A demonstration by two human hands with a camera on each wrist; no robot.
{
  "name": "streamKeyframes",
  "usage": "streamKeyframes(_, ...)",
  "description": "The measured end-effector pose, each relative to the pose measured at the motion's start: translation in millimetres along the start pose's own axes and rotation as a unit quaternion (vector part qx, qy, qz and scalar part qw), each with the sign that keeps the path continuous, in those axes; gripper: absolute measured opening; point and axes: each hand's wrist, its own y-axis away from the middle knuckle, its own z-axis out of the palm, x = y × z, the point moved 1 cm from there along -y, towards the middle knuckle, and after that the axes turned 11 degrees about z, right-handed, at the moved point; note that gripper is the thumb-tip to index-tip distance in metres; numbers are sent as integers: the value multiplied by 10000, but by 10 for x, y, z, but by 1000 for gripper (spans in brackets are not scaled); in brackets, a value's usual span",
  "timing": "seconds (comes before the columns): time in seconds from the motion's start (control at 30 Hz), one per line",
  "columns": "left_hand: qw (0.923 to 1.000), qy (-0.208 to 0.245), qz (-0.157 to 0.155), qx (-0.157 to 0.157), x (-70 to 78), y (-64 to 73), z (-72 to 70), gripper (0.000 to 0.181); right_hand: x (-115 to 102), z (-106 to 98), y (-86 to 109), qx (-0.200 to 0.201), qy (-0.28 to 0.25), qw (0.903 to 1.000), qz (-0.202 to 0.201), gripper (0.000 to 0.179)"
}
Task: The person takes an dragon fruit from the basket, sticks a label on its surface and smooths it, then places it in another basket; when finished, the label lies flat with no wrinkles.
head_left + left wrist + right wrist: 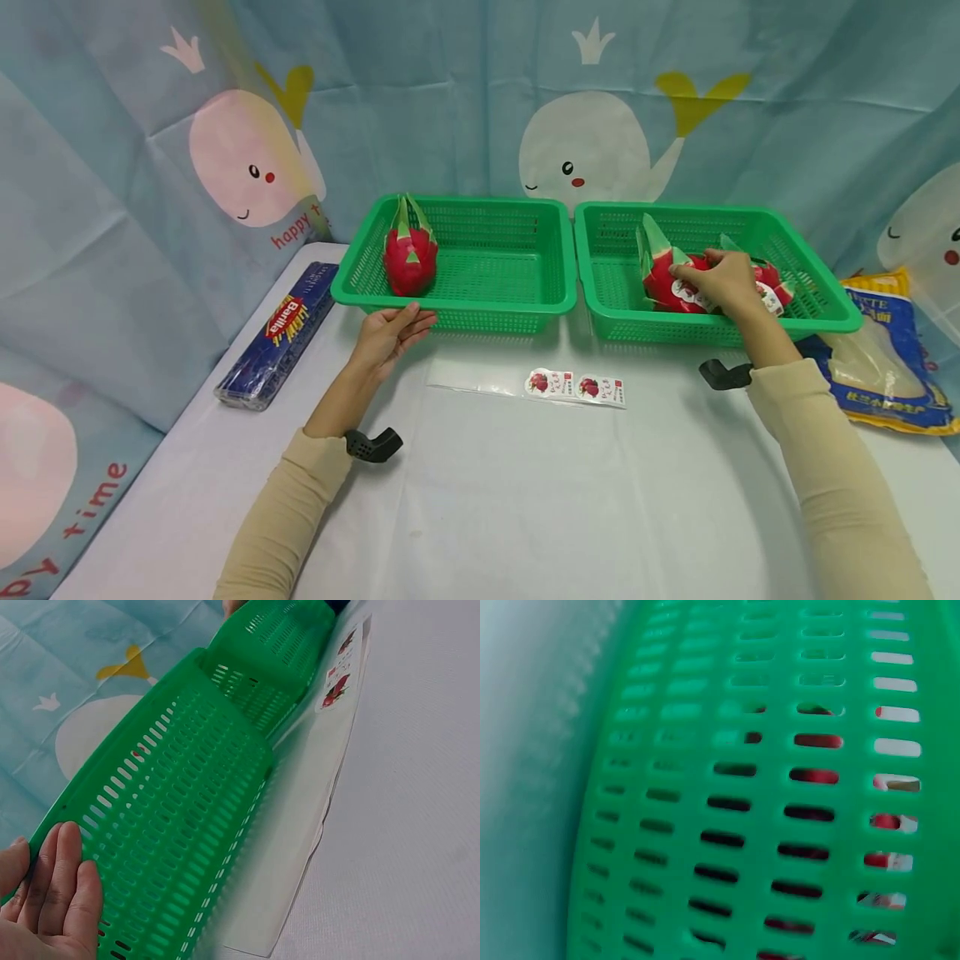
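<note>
My left hand (386,333) holds the front rim of the left green basket (487,307), with the thumb at the rim and the fingers against the slotted outer wall (176,817). Inside that basket a red dragon fruit (410,265) stands with its green leaf tips up. Over in the right green basket (637,318), my right hand (723,279) grips a dragon fruit (662,282) bearing a round white sticker. Beside it, partly hidden by that hand, lies another stickered dragon fruit (780,292). In the right wrist view the basket's slotted wall (772,795) hides the hand.
In front of the baskets lies a clear strip (480,379) with two dragon fruit labels (573,387) at its right end. A blue Barilla spaghetti pack (281,337) lies at the left, a blue and yellow bag (888,367) at the right. Behind hangs a whale-print curtain (465,100).
</note>
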Motion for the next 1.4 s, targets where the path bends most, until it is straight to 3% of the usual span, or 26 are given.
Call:
streamKeyframes(0.27, 10000, 53, 60, -55, 1, 6, -3, 16, 28, -4, -126, -633, 634, 9960, -57, 97)
streamKeyframes(0.43, 10000, 14, 70, -49, 2, 8, -8, 15, 41, -4, -147, -815, 913, 9924, -120, 98)
streamKeyframes(0.73, 9998, -201, 15, 11, 22, 17, 3, 15, 24, 16, -154, -907, 1163, 9888, -215, 99)
streamKeyframes(0.9, 9985, -501, -93, -193, 0, 31, 21, 21, 43, -26, -59, -905, 1289, 9864, -468, 92)
streamKeyframes(1.0, 9953, -823, -208, -471, -6, 43, 44, 30, 70, -40, 50, -550, 1326, 9868, -743, 84)
streamKeyframes(1.1, 9842, -1448, -70, -1014, 51, 49, 69, 40, 109, -28, 231, 309, 822, 9879, -1278, 67)
streamKeyframes(1.17, 9718, -1904, 254, -1370, 137, 8, 71, 41, 147, -13, 377, 1080, 285, 9801, -1640, 52)
streamKeyframes(1.23, 9578, -2303, 665, -1586, 268, -71, 66, 38, 205, -4, 530, 1500, -465, 9683, -1940, 39)
streamKeyframes(1.3, 9469, -2602, 1051, -1566, 422, -186, 45, 34, 296, 2, 668, 1445, -1142, 9602, -2101, 27)
streamKeyframes(1.33, 9416, -2772, 1209, -1480, 499, -248, 31, 33, 353, 0, 731, 1212, -1442, 9588, -2128, 21)
streamKeyframes(1.4, 9253, -3277, 1439, -1256, 653, -361, 5, 32, 489, 0, 829, 124, -2179, 9520, -2148, 17)
